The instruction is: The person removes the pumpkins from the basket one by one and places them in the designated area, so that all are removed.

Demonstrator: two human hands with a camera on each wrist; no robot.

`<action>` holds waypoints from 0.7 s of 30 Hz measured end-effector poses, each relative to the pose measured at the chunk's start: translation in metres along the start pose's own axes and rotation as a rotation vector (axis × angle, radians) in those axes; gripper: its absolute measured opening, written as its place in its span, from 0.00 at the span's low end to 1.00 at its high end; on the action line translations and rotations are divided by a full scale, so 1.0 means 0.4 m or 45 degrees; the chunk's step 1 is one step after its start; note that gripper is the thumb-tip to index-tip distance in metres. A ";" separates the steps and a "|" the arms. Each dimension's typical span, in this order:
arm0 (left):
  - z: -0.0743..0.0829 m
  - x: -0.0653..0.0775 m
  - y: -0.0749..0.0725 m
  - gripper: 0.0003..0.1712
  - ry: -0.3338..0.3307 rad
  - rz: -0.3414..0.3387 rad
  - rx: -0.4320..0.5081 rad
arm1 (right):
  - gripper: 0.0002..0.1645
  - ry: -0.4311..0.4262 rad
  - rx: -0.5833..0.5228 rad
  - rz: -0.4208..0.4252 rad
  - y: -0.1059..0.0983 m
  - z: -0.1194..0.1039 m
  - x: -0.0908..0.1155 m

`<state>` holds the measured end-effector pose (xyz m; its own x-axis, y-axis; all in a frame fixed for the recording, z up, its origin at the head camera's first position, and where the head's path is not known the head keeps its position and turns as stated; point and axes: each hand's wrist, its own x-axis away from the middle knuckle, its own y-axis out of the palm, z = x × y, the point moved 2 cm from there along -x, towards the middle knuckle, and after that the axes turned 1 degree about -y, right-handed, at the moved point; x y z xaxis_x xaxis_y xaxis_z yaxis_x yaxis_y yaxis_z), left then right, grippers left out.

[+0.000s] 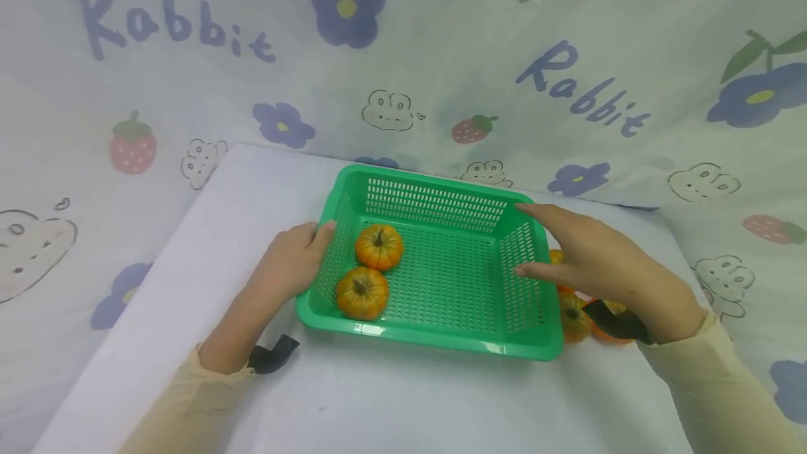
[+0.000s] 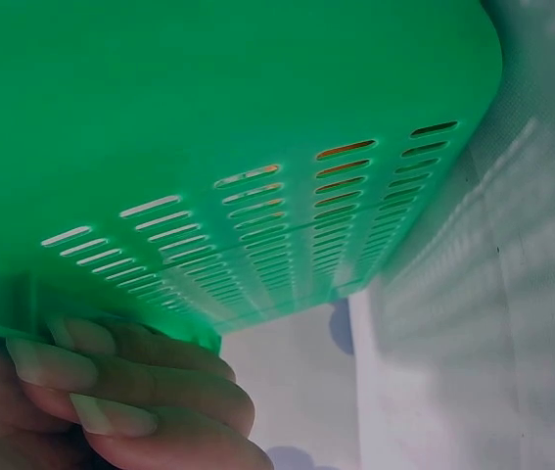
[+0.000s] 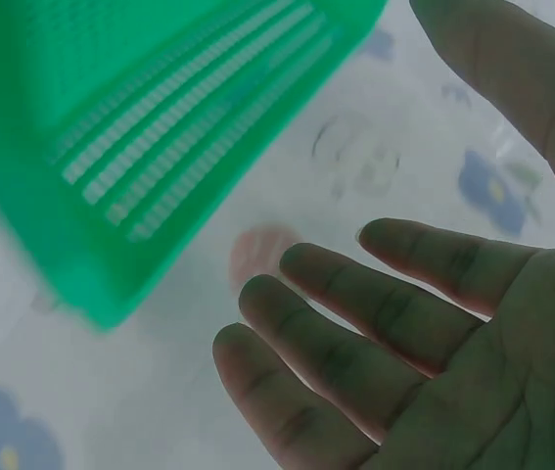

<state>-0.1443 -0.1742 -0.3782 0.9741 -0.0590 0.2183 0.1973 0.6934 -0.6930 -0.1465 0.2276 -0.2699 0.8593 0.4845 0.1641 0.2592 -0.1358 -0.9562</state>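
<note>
A green plastic basket (image 1: 429, 346) with slotted walls spans the middle of the head view. Inside, against its left side, sit two small orange pumpkins, one farther back (image 1: 379, 247) and one nearer (image 1: 362, 293). My left hand (image 1: 288, 261) grips the basket's left rim, thumb on top; the left wrist view shows its fingers (image 2: 169, 392) curled beneath the rim. Over the right rim hovers my right hand (image 1: 599, 258), thumb and fingers spread apart. In the right wrist view its palm faces the basket's edge, and nothing lies in its grasp.
Several more orange pumpkins (image 1: 575, 317) lie on the table just right of the basket, partly hidden by my right hand and wrist. The white tabletop (image 1: 403, 405) extends in front. Behind it hangs a pale cloth (image 1: 435, 40) printed with flowers, rabbits and strawberries.
</note>
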 end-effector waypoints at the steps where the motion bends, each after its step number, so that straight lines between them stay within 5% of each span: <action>1: 0.000 -0.002 0.002 0.34 0.000 -0.003 0.006 | 0.59 -0.016 0.009 -0.020 0.001 -0.013 -0.015; 12: 0.005 -0.001 0.004 0.33 -0.019 -0.012 0.019 | 0.61 -0.289 0.112 -0.132 0.046 -0.127 -0.189; 21: 0.008 0.004 0.001 0.33 -0.022 -0.011 0.033 | 0.67 -0.334 0.133 -0.282 0.103 -0.199 -0.300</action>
<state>-0.1431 -0.1717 -0.3759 0.9702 -0.0527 0.2365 0.2027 0.7112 -0.6732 -0.2038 0.0948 -0.3099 0.6411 0.6997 0.3154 0.3683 0.0801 -0.9262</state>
